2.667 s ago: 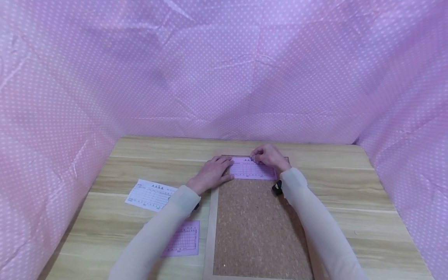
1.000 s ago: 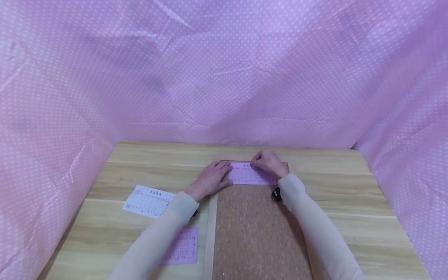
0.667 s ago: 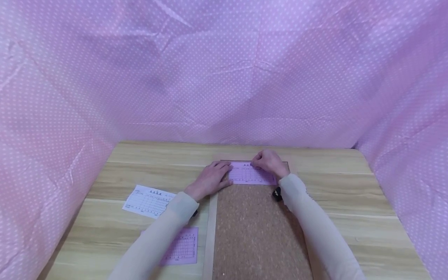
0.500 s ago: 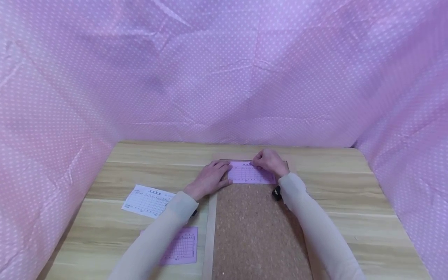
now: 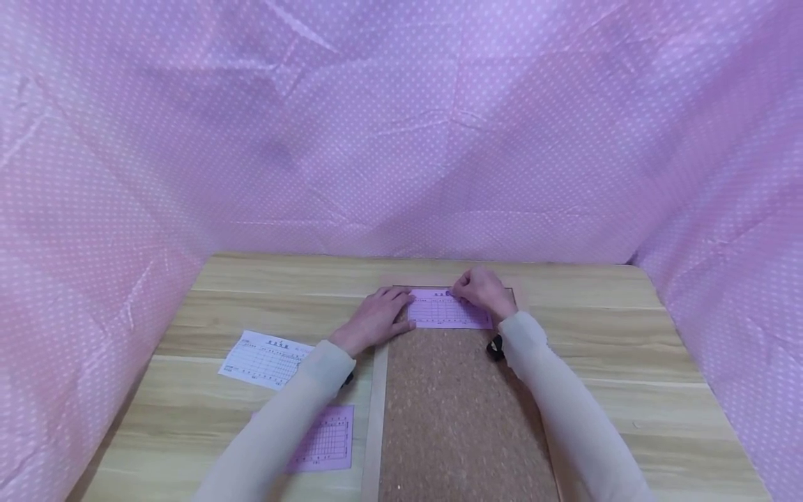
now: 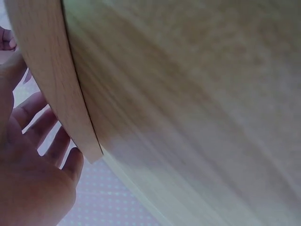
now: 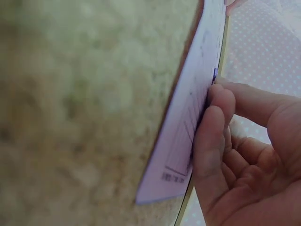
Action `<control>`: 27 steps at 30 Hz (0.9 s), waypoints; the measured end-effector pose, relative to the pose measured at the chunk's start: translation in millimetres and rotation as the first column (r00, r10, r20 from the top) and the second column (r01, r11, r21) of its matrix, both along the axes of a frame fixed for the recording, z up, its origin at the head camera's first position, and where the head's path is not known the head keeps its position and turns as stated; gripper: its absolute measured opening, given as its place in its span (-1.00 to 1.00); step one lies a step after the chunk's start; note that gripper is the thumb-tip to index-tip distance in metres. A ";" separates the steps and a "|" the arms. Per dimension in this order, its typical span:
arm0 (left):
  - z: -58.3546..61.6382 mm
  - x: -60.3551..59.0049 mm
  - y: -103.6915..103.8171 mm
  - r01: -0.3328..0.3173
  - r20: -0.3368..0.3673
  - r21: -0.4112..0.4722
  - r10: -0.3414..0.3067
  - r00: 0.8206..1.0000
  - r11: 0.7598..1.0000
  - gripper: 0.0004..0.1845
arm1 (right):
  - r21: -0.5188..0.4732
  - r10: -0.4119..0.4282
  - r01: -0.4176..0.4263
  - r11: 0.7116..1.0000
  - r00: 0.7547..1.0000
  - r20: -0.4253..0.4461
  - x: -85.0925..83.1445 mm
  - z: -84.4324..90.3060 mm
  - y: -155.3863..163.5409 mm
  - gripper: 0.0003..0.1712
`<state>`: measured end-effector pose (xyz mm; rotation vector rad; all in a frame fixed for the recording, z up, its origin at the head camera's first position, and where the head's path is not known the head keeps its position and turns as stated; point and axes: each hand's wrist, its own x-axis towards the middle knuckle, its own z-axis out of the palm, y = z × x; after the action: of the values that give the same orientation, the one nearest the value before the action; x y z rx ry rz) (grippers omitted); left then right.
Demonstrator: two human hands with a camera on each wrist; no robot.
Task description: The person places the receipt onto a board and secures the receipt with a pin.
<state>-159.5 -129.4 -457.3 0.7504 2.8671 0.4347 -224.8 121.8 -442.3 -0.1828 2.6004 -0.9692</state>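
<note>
A purple printed slip lies across the top of a cork board with a pale wooden frame. My left hand rests flat, fingers straight, on the frame's left side and touches the slip's left edge. My right hand has curled fingers at the slip's top edge. In the right wrist view its thumb and forefinger pinch a small blue pushpin against the slip, over the cork.
On the wooden table, left of the board, lie a white printed slip and a second purple slip, partly under my left sleeve. Pink dotted cloth walls in the table at the back and both sides.
Both hands stay where they were on the slip. Only the head view has shifted slightly.
</note>
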 end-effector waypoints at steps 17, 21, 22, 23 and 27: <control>4.5 -5.6 -0.6 -0.035 0.034 0.055 0.034 0.999 0.998 -0.35 | -0.010 0.085 -0.089 0.996 0.976 -0.200 25.0 16.0 37.5 -0.64; 3.0 -6.1 -1.3 -0.033 0.028 0.066 0.031 0.999 0.997 -0.35 | 0.031 0.123 -0.119 0.992 0.945 -0.302 33.1 16.6 50.5 -0.64; 2.6 -6.2 -1.4 -0.034 0.026 0.068 0.032 0.999 0.997 -0.35 | 0.042 0.142 -0.136 0.990 0.934 -0.329 35.1 16.0 53.5 -0.63; 2.1 -6.1 -1.6 -0.035 0.025 0.070 0.033 0.999 0.997 -0.34 | 0.057 0.162 -0.152 0.987 0.922 -0.351 37.4 15.1 56.4 -0.63; 1.3 -4.3 -2.0 -0.036 0.029 0.082 0.034 0.999 0.996 -0.34 | 0.144 0.294 -0.257 0.956 0.866 -0.404 47.1 8.5 67.5 -0.55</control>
<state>-163.8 -131.4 -456.0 0.7017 2.8554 0.5661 -177.7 189.4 -433.7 -0.8026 2.8794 -0.7781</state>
